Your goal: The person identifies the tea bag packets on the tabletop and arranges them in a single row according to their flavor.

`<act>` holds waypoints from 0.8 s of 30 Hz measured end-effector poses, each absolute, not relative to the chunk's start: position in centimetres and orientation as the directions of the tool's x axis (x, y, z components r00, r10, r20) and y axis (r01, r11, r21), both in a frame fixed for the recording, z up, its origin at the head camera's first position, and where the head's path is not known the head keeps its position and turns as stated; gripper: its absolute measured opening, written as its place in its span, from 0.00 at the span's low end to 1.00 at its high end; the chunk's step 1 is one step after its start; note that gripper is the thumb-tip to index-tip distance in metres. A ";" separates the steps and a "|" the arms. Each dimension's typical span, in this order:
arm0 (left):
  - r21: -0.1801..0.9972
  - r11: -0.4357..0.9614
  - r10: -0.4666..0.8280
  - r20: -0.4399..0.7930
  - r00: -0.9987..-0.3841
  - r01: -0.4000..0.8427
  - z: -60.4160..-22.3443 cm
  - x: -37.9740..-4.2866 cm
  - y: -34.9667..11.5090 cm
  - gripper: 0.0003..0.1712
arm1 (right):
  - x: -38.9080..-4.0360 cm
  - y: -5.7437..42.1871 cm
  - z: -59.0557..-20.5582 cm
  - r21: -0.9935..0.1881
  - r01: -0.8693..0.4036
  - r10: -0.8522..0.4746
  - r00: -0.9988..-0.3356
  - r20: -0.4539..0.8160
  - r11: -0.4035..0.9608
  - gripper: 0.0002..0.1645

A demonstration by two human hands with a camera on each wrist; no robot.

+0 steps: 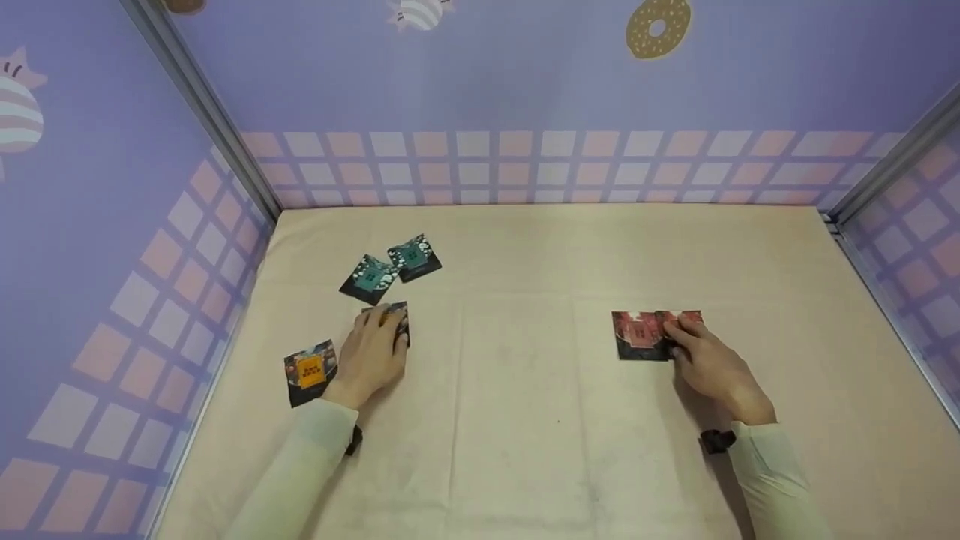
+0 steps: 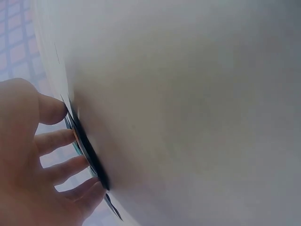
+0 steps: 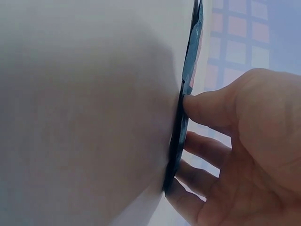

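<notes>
In the head view my left hand [image 1: 373,356] lies over a small dark square packet [image 1: 403,309], covering most of it. Its spread fingertips touch the packet, as the left wrist view also shows. On the right, my right hand [image 1: 716,367] rests its thumb and spread fingers on a red-and-black packet [image 1: 686,315]. This one overlaps a second red-and-black packet [image 1: 637,335] to its left. Seen edge-on in the right wrist view, the packet [image 3: 178,136] under my right fingers [image 3: 207,146] lies flat, close against the cloth.
An orange-and-black packet [image 1: 309,373] lies left of my left hand. Beyond that hand are two teal-and-black packets [image 1: 370,278], their corners meeting. A pale cloth [image 1: 517,390] covers the table, with purple checked walls [image 1: 525,90] at the back and sides.
</notes>
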State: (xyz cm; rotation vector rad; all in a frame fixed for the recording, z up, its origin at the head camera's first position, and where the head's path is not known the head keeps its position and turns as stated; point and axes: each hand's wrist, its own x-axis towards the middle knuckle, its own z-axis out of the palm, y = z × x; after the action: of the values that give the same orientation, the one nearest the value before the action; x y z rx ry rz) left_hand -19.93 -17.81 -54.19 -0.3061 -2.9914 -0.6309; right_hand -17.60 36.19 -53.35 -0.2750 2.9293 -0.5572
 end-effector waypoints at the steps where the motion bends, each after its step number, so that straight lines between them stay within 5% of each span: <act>1: 0.393 0.897 0.178 0.104 -0.979 0.204 -54.2 -19.9 -17.7 0.27 | -17.6 36.2 -53.4 -0.375 -0.152 -0.206 -0.973 -0.108 0.914 0.32; 24: 0.360 0.898 0.240 0.078 -0.968 0.252 -53.7 -20.5 -13.3 0.26 | -17.6 36.3 -53.2 -0.377 -0.151 -0.211 -0.970 -0.122 0.914 0.33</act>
State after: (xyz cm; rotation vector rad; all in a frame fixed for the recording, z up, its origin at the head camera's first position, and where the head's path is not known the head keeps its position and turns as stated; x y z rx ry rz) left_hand -20.53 -13.31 -53.74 -0.3925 -3.0294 -0.5807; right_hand -17.62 36.26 -53.22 -0.2773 2.9160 -0.5548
